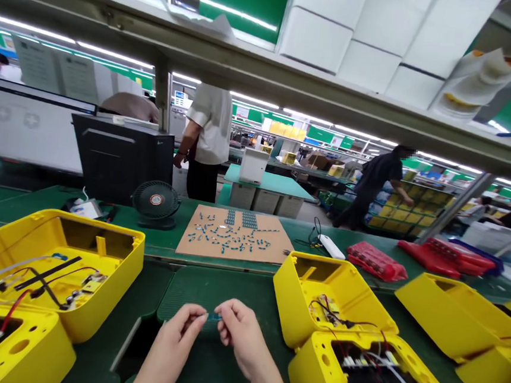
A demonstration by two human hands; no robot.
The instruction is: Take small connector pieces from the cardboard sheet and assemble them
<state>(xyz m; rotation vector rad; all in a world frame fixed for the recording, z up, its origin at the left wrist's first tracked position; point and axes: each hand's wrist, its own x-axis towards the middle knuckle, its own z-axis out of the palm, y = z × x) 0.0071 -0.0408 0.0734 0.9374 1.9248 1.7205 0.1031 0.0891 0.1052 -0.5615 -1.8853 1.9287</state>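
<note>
Here, at the bench's near left corner, an open yellow housing (53,257) shows its wiring. At the near edge's middle, over the green mat (210,295), the left hand (178,334) and right hand (240,333) meet, fingertips pinched shut on either end of a small blue component (214,317). It looks like a fitting or separating step; the next move seems to call for fine fingertip control. Further back lies a cardboard sheet (273,244) of similar blue parts, then another yellow housing (331,293).
</note>
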